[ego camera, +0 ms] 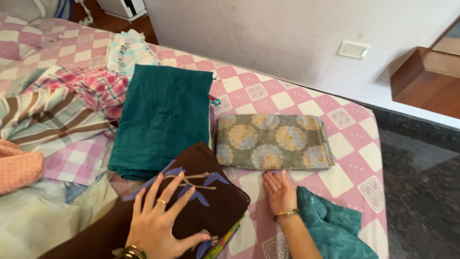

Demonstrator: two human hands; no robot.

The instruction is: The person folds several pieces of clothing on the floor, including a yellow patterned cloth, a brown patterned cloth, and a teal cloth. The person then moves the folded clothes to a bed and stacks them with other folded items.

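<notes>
While both hands lie flat on the bed, the scene reads from left to right like this:

Far left edge: a salmon-pink knitted cloth (17,168) lies bunched at the border of the view, beside a striped cloth in cream, brown and green (52,120).

Upper left: a pink and blue checked cloth (98,88) lies crumpled, with a pale fringed towel (128,50) behind it.

Bed cover: the pink and white chequered bedsheet (297,98) runs under everything.

Left of centre: a folded teal cloth (160,120) lies flat; its lower edge is overlapped by the brown cloth.

Left hand (155,220): spread open, fingers apart, palm pressed down on top of the brown cloth; it grips nothing. It has a ring on one finger and bangles at the wrist.

Brown cloth (218,201): dark brown with blue leaf shapes and tan stems, folded and lying at the near edge of the bed, directly under the left hand.

Centre right: a folded olive cloth with round floral patterns (273,141) lies neatly squared on the bedsheet, just beyond the right hand's fingertips.

Right hand (279,192): palm down, fingers straight and close together, resting flat on the bedsheet between the brown cloth and the turquoise fabric; it holds nothing. It has a gold bangle at the wrist.

Lower right: a crumpled turquoise fabric (335,228) lies against the right forearm.

Far right: dark speckled floor (421,192) beside the bed, and a wooden unit (421,79) against the wall.
</notes>
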